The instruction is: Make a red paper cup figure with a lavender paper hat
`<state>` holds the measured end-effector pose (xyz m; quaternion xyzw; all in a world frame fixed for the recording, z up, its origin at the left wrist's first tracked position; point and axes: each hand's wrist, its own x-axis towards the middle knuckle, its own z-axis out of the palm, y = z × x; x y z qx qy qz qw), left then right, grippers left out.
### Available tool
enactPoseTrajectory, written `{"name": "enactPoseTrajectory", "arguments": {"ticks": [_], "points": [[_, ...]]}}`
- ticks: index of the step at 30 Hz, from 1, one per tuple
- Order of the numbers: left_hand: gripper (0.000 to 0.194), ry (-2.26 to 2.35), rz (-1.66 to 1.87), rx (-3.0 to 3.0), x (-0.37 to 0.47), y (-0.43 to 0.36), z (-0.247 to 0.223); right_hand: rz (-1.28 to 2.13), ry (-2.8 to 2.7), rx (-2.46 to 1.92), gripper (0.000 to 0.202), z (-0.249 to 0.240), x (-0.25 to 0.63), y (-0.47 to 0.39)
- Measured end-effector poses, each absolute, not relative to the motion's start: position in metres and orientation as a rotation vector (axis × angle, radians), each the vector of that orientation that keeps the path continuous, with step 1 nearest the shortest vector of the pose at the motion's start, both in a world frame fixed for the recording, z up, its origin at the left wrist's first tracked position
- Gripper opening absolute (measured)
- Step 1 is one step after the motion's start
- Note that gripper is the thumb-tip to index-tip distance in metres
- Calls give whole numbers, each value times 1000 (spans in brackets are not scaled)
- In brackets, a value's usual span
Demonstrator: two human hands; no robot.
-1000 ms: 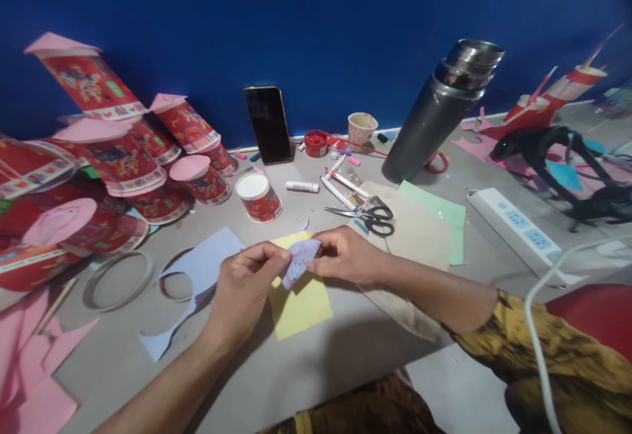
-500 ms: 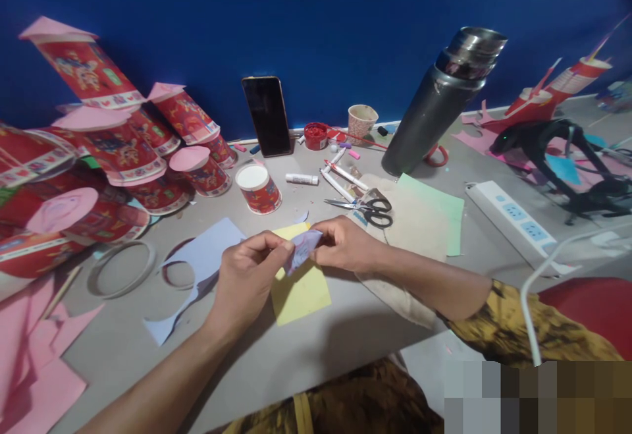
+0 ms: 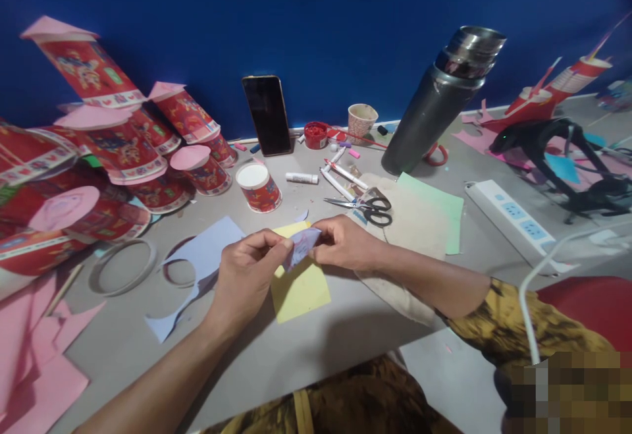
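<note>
While many red cups [image 3: 118,151] have pink paper tops [image 3: 190,157], the small purple paper [image 3: 303,245] has lines drawn on it and looks bent, but it is not on a cup, and the short red cup [image 3: 263,197] near the phone [image 3: 267,116] has no paper hat. Both hands have a closed grip on the purple paper: the left hand [image 3: 247,274] pinches its left side, and the right hand [image 3: 348,242] pinches its right side. It sits between their fingertips, over the yellow paper [image 3: 302,296] on the tabletop [image 3: 237,375].
</note>
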<state>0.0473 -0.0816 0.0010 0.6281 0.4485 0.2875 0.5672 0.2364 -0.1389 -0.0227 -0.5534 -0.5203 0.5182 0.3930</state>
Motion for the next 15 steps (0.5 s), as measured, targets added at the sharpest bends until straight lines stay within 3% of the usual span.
{"name": "enactPoseTrajectory", "arguments": {"ticks": [5,10,15], "points": [[21,1069,676,1423,47,-80,3,1339,-1254,-1354,11,-24,238,-139],[24,1099,689,1367,44,-75,4,1145,-1171,-1240,29,-21,239,-140],[25,1092,682,1358,41,-72,0,1069,-1270,-1280,18,-19,239,-141]]}}
